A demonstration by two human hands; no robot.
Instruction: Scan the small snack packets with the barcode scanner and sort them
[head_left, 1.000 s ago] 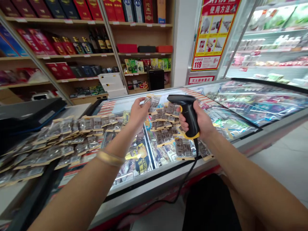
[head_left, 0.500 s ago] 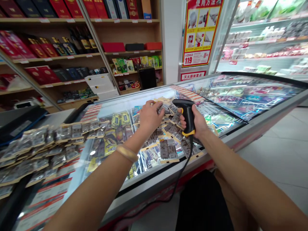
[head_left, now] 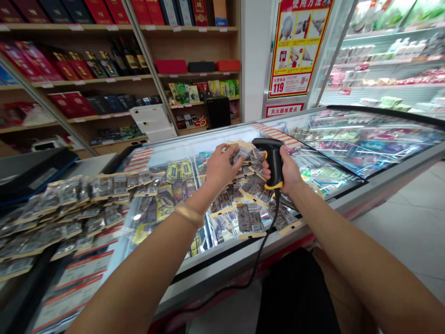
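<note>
My right hand [head_left: 288,169] is wrapped round the grip of a black and yellow barcode scanner [head_left: 274,164], its head pointing left over the packets. From its base a black cable [head_left: 259,260] runs down and left. Fingers apart and curved, my left hand [head_left: 222,167] rests at the far side of a pile of small clear packets [head_left: 250,218] with tan edges. Its fingertips are at a packet [head_left: 241,152]; whether they touch it I cannot tell. The packets lie on the glass top of a chest freezer [head_left: 158,157].
Many similar packets [head_left: 66,218] lie in overlapping rows at the left. Through the glass, yellow packages [head_left: 165,202] show inside the freezer. Behind stand shelves [head_left: 194,30] of boxes and bottles, and a red and yellow poster [head_left: 297,46]. A refrigerated display [head_left: 389,60] is at the right.
The view has swung slightly left, so everything sits further right. The scanner is raised a little relative to the packets. My left hand stays over the far packets.
</note>
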